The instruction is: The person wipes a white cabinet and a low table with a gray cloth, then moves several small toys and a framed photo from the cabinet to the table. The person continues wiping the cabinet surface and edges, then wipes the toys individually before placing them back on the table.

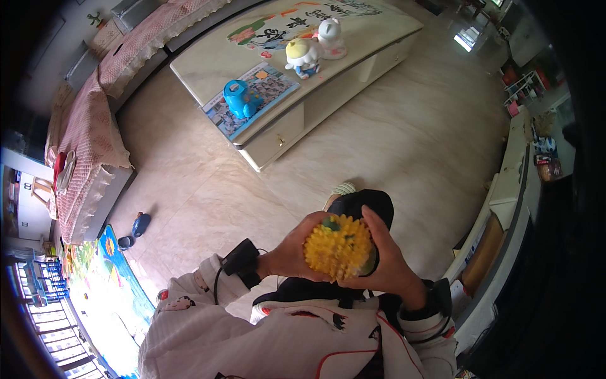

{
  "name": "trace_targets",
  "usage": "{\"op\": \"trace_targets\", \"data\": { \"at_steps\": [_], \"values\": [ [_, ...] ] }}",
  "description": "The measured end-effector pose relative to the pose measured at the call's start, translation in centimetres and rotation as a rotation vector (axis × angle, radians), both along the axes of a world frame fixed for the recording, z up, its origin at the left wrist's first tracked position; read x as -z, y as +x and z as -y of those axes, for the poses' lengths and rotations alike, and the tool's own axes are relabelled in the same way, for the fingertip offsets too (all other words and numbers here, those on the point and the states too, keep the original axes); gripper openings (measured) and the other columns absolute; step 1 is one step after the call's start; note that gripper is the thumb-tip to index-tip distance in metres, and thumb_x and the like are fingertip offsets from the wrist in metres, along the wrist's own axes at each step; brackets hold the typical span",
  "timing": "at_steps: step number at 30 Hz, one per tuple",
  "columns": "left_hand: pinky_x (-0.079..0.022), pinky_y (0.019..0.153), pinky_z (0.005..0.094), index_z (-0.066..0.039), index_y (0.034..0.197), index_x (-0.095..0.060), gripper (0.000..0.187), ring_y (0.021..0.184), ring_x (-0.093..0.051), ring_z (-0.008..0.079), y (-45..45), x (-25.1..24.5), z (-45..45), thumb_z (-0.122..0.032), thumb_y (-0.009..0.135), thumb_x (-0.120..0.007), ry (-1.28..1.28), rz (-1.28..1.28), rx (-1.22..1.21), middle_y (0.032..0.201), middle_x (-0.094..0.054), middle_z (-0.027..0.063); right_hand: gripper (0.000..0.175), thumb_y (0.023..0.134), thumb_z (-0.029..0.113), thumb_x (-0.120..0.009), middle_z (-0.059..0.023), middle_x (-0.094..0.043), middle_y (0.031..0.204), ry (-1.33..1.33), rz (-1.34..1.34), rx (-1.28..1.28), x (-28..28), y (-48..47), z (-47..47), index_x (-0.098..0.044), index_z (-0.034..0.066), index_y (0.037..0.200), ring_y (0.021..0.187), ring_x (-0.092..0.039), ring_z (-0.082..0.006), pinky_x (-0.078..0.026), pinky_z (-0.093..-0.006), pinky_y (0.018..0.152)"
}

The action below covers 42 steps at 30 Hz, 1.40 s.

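Observation:
Between my two hands, close in front of my body, is a pot or vase of yellow flowers (338,246) seen from above. The blossoms hide most of the container, whose greenish side shows only at the right. My left hand (296,248) clasps it from the left. From the right, my right hand (386,258) curves around it, thumb raised along the edge. A black strapped device sits on each wrist.
A low coffee table (203,83) ahead bears a blue figurine (242,98) and two white figurines (303,57). A pink-covered sofa (87,142) runs along the left. Slippers (140,224) lie beside a colourful mat (113,265). At right stands a long cabinet (504,180).

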<state>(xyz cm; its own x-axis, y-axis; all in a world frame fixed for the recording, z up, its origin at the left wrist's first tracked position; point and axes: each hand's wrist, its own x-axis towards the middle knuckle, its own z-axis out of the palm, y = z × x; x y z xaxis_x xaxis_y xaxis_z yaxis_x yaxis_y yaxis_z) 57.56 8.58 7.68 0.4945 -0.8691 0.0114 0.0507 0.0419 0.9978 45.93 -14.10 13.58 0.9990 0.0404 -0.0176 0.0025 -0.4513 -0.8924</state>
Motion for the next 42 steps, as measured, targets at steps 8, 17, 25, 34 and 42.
{"op": "trace_targets", "data": {
  "at_steps": [8,17,25,34,42],
  "values": [
    [-0.046,0.107,0.0382,-0.003,0.152,-0.025,0.105,0.128,-0.052,0.0219,11.9,0.8,-8.8,-0.038,0.076,-0.088,-0.118,0.003,-0.732,0.143,-0.049,0.0104,0.085,0.077,0.029,-0.083,-0.0229,-0.042,0.149,-0.347,0.193,0.071,6.2,3.2,3.1,-0.042,0.0005,0.145,0.134,-0.045,-0.0409,-0.040,-0.0481,0.108],
    [-0.052,0.099,0.0338,-0.001,0.136,-0.040,0.074,0.112,-0.062,0.0204,36.7,0.4,-12.3,-0.012,0.079,-0.087,-0.098,0.312,-1.280,0.124,-0.060,0.0121,0.048,0.084,0.041,-0.062,-0.0106,-0.060,0.133,-0.533,0.358,0.069,12.9,4.0,3.7,-0.067,0.0089,0.120,0.124,-0.050,-0.0308,-0.035,-0.0465,0.101],
    [-0.056,0.093,0.0327,0.003,0.130,-0.044,0.088,0.106,-0.066,0.0211,51.2,8.5,-12.5,-0.022,0.064,-0.097,0.276,0.456,-1.421,0.125,-0.061,0.0128,0.045,0.084,0.042,-0.053,-0.0056,-0.066,0.124,-0.523,0.344,0.079,14.9,5.3,4.3,-0.073,0.0139,0.112,0.114,-0.055,-0.0261,-0.038,-0.0423,0.092],
    [-0.056,0.093,0.0329,0.000,0.134,-0.045,0.094,0.107,-0.065,0.0202,54.9,12.9,-10.6,-0.025,0.060,-0.099,0.212,0.365,-1.328,0.123,-0.062,0.0105,0.042,0.087,0.045,-0.051,-0.0024,-0.068,0.120,-0.514,0.323,0.081,15.4,5.5,5.0,-0.075,0.0169,0.108,0.112,-0.053,-0.0225,-0.037,-0.0398,0.091],
    [-0.022,0.119,0.0481,0.002,0.154,-0.002,0.135,0.146,-0.015,0.0422,54.4,14.3,-10.8,-0.055,0.068,-0.089,0.771,0.770,-1.392,0.153,-0.013,0.0299,0.042,0.085,0.041,-0.052,-0.0035,-0.067,0.123,-0.524,0.305,0.095,15.0,5.2,5.3,-0.074,0.0153,0.110,0.114,-0.052,-0.0235,-0.037,-0.0412,0.093]
  ]
}}
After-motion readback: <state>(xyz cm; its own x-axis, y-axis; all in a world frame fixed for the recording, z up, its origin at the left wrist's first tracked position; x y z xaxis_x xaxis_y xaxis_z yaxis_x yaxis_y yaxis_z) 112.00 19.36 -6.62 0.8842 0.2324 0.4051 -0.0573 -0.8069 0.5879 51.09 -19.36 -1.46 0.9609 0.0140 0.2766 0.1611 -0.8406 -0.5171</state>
